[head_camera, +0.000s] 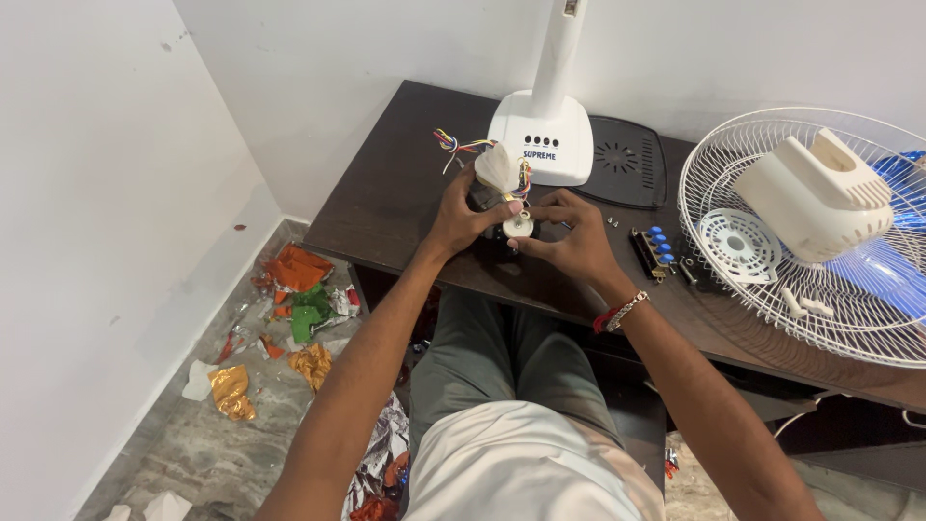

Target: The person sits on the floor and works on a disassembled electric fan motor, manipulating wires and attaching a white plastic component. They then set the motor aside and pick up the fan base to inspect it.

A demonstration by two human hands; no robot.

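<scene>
1. Before the white fan base point(542, 135), the left hand point(461, 214) and right hand point(569, 236) both closed around a small motor part point(511, 214).
2. Right of the base lay a blue-buttoned switch block point(654, 249), then the wire fan guard point(820, 289).

Bare desk point(386, 207) lies left; switch block point(653, 250) and fan guard point(719, 174) crowd right.

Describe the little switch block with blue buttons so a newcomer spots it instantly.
On the dark brown wooden table, look between the person's right hand and the white wire fan guard. The small black switch block lies there, alone in carrying a row of blue push buttons.
</scene>
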